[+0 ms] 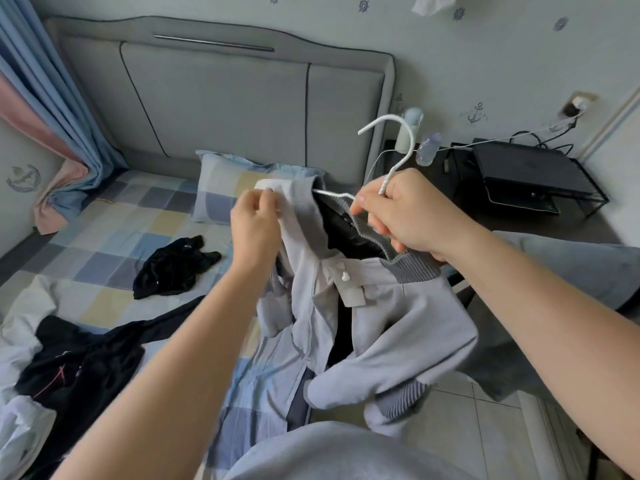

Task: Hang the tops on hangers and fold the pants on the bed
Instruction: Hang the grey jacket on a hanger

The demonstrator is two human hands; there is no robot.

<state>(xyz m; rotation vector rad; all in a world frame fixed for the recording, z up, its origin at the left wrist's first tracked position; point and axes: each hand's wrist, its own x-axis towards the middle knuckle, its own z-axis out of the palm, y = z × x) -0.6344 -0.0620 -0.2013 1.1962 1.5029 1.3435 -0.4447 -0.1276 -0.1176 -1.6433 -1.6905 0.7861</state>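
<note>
Softly, evenly lit by cool daylight; barely shadowed; bowed at the edges; slightly blurred around the left hand (254, 223).

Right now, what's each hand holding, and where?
Right hand grips the white hanger at its hook's base; left hand pinches the grey jacket by its upper edge.

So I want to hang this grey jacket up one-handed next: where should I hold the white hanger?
Grip the white hanger at its neck, just under the hook, coming from the right, as the right hand does. The hook stands free above the fist and the grey jacket hangs below it, so the weight sits under the grip.
</note>
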